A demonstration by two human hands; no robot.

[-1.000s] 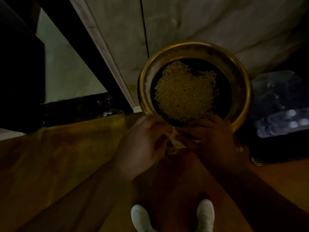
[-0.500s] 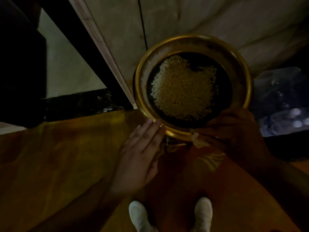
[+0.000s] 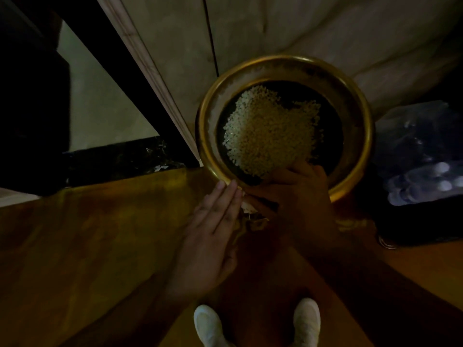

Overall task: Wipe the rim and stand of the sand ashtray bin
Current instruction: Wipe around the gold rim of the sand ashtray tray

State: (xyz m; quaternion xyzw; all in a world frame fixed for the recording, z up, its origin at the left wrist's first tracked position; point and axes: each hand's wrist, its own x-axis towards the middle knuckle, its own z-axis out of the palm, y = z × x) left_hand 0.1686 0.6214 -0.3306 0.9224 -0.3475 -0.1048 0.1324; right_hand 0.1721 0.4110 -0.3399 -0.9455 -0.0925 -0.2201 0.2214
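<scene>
Head view: wiping the near rim of the brass ashtray bin

Head camera looks straight down in dim light on the sand ashtray bin (image 3: 285, 126), which stands on the floor against a pale wall (image 3: 275, 28), its pale granules (image 3: 270, 131) heaped in the dark centre; white shoes (image 3: 208, 324) show at the bottom edge; a dark bag (image 3: 421, 156) lies to the right. The right hand (image 3: 298, 196) is curled over the near part of the golden rim (image 3: 360, 171), and a small pale cloth or tissue (image 3: 246, 206) peeks out beneath it; it seems pinched in that hand, though the shadow hides the fingers. The left hand (image 3: 213, 221) lies flat and open, fingertips touching the rim's outer edge, holding nothing I can make out.

To do this step well, I judge: steady the bowl with the flat left hand; press the cloth onto the lip and slide it round in one direction; keep it off the granules so none spill; refold to a clean face before going down to the stand, which is hidden beneath the bowl.
</scene>
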